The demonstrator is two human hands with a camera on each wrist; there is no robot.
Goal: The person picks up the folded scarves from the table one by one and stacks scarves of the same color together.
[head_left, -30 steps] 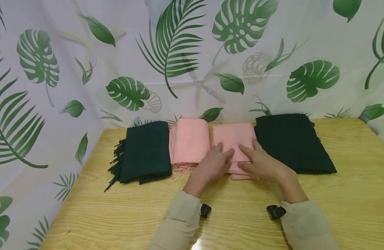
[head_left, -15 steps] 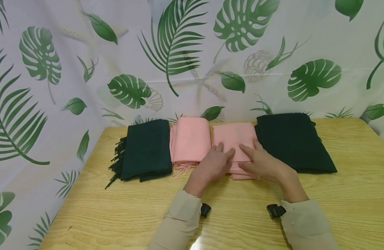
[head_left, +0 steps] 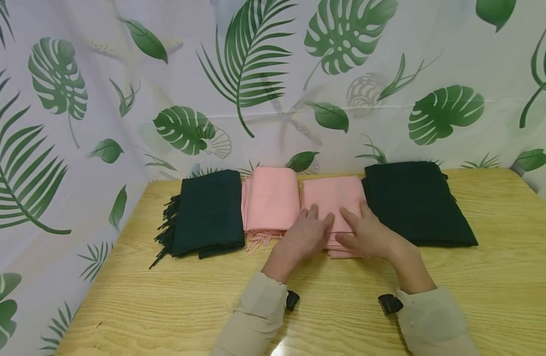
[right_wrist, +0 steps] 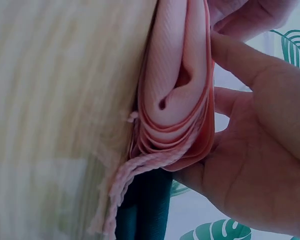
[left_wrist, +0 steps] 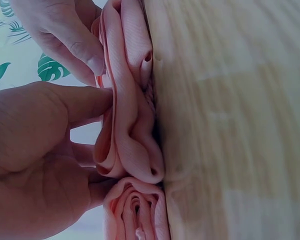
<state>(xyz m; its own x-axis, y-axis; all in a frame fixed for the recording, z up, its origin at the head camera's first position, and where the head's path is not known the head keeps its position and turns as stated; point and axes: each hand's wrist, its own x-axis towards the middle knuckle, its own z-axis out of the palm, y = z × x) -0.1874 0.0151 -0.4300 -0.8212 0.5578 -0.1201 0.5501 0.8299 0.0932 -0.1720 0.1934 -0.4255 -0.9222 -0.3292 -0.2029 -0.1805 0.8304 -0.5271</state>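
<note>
A: Where does the folded pink scarf lie?

B: Directly under both hands, on the wooden table. The left hand rests over its near left corner, the right hand over its near right side.

A: Does either hand grip it?

B: I wouldn't say so. The fingers are spread and relaxed on the upper layer, and the thumbs point inward at each other. The hands sit just beside one another, with a strip of pink between them.

A: And the scarf's near edge?

B: It shows below the thumbs as stacked, uneven folds. The right wrist view shows a twisted fringe hanging along its side.

A: What flanks it?

B: On the left, a second pink scarf, fringed at its near end, then a dark green fringed scarf. On the right, a wider dark green folded cloth, right against it.
</note>
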